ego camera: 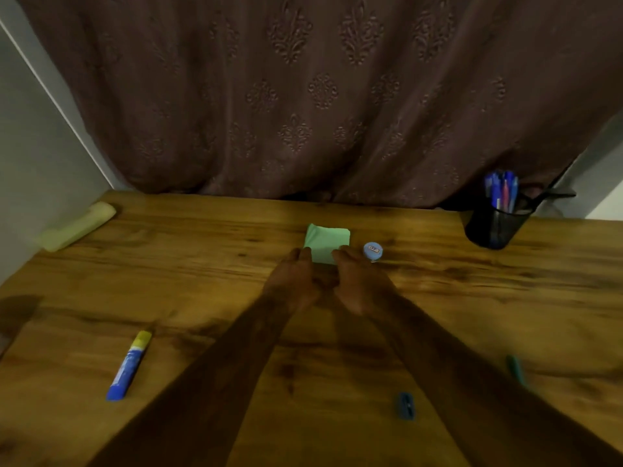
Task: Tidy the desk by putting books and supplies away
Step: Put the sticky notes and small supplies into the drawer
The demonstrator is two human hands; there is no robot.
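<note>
A green pad of sticky notes [326, 240] lies near the middle of the wooden desk [209, 271]. My left hand [294, 281] and my right hand [358, 281] reach side by side to its near edge, fingertips touching the pad; the blur hides whether they grip it. A small round blue sharpener [372, 251] sits just right of the pad, beside my right fingers. A blue glue stick with a yellow cap [128, 365] lies at the front left. A small dark blue sharpener [406, 405] and a green pen [515, 369] lie at the front right.
A black mesh pen holder [495, 227] with several blue pens stands at the back right. A pale yellow case [78, 226] lies at the back left edge. A brown patterned curtain [320, 96] hangs behind the desk.
</note>
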